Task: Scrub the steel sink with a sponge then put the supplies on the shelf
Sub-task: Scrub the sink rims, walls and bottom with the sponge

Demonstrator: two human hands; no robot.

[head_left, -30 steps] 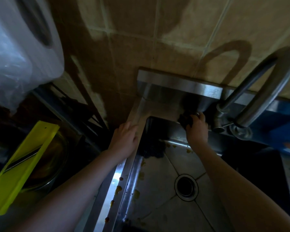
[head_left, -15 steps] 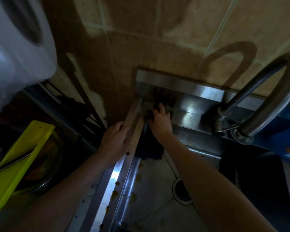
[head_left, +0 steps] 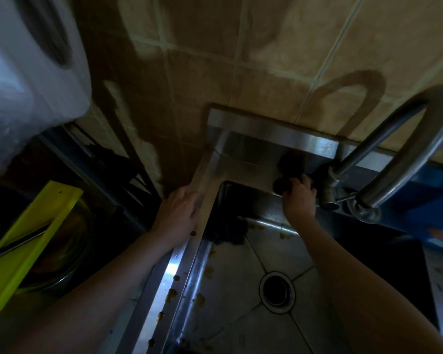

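The steel sink (head_left: 241, 297) fills the lower middle, its basin and left rim spotted with yellow-brown stains around the round drain (head_left: 277, 292). My right hand (head_left: 298, 200) grips a dark sponge (head_left: 281, 185) and presses it on the sink's back ledge, close to the base of the curved steel faucet (head_left: 394, 159). My left hand (head_left: 178, 215) rests flat on the sink's left rim near the back corner, fingers relaxed. A dark clump (head_left: 226, 232) lies in the basin's back left corner; I cannot tell what it is.
A yellow slicer (head_left: 23, 249) leans over a glass bowl (head_left: 62, 251) at the left. A white plastic-wrapped bundle (head_left: 28, 72) hangs at the upper left above a dark wire rack (head_left: 108, 164). Tiled wall stands behind. A blue item (head_left: 430, 208) sits at the right.
My right hand has swept the sponge along the back ledge: from the faucet to the left corner, then back right to the faucet. My left hand stays on the rim.
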